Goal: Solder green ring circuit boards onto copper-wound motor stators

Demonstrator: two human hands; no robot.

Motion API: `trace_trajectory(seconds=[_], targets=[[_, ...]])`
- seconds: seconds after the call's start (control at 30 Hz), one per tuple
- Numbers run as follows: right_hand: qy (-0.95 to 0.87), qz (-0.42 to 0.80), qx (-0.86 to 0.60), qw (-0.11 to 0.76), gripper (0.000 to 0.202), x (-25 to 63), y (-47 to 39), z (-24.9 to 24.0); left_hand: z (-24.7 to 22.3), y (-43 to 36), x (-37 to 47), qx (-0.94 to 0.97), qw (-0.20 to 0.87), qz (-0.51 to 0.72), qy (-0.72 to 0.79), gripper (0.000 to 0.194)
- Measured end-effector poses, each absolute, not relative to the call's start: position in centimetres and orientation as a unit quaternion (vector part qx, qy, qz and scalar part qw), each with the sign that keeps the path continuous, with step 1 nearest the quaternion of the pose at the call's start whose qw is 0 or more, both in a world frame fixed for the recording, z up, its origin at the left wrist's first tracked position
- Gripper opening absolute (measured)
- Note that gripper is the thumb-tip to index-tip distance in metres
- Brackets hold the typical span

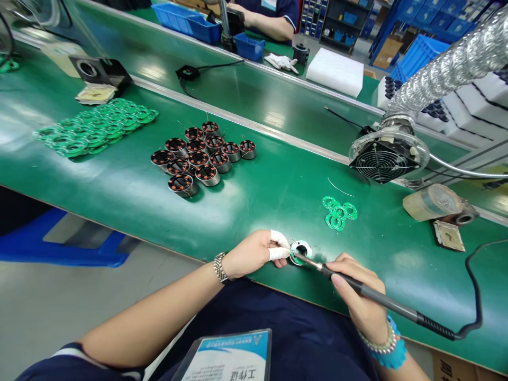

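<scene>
My right hand grips a soldering iron by its dark handle. The iron's metal tip reaches left to a small round part with a green and white ring face and a dark centre, low on the green table. At the left rim of that part, my left hand has its thumb and forefinger pinched together, both in white finger covers. What lies between those fingertips is too small to make out. Beyond my right hand lies a small pile of green ring-shaped circuit boards.
Several copper-wound stators stand mid-table, left of a fan with a foil duct. Green ring boards spread at far left. A plastic tub and a tip-cleaning pad sit right. Another person's arm shows across the bench.
</scene>
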State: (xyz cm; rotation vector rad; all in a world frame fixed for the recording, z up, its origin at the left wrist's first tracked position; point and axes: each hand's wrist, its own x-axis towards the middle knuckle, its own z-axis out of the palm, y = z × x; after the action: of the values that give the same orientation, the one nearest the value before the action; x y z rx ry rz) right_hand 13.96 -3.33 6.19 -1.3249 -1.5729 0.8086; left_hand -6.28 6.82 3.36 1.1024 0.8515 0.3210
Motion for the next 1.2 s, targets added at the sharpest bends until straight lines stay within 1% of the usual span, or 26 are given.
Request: trace_trajectory(seconds=[0.23, 0.5, 0.63, 0.77, 0.83, 0.93, 0.97, 1.07, 1.13, 1.2], targets=[[-0.634, 0.332, -0.541, 0.443, 0.016, 13.9, -3.4, 6.3, 3.3, 6.7, -6.2, 0.509, 0.749, 0.136, 0.401, 0.009], [-0.642, 0.328, -0.534, 0.442, 0.017, 13.8, -3.3, 6.3, 3.2, 6.7, -6.1, 0.510, 0.750, 0.137, 0.399, 0.012], [-0.642, 0.314, -0.528, 0.458, 0.020, 14.1, -3.5, 6.2, 3.2, 6.7, -6.1, 0.510, 0.749, 0.133, 0.401, 0.013], [-0.656, 0.296, -0.503, 0.479, 0.026, 14.6, -3.1, 5.9, 3.1, 6.6, -6.1, 0.503, 0.755, 0.137, 0.399, 0.013], [-0.701, 0.283, -0.487, 0.438, 0.028, 14.6, -2.3, 5.6, 3.1, 6.7, -6.0, 0.501, 0.754, 0.136, 0.402, 0.013], [-0.774, 0.281, -0.459, 0.333, 0.032, 14.2, -0.7, 5.0, 3.2, 6.7, -5.9, 0.514, 0.747, 0.130, 0.402, 0.014], [-0.786, 0.286, -0.451, 0.312, 0.034, 14.0, -0.2, 4.8, 3.3, 6.7, -6.0, 0.520, 0.743, 0.129, 0.401, 0.015], [-0.790, 0.283, -0.454, 0.299, 0.034, 13.5, 0.4, 4.1, 3.4, 6.3, -6.2, 0.543, 0.723, 0.133, 0.405, 0.015], [-0.781, 0.262, -0.473, 0.314, 0.035, 13.1, 0.1, 3.6, 3.4, 5.8, -6.4, 0.569, 0.702, 0.143, 0.403, 0.017], [-0.768, 0.234, -0.496, 0.330, 0.038, 12.8, -0.4, 3.2, 3.3, 5.3, -6.5, 0.620, 0.660, 0.148, 0.398, 0.021]])
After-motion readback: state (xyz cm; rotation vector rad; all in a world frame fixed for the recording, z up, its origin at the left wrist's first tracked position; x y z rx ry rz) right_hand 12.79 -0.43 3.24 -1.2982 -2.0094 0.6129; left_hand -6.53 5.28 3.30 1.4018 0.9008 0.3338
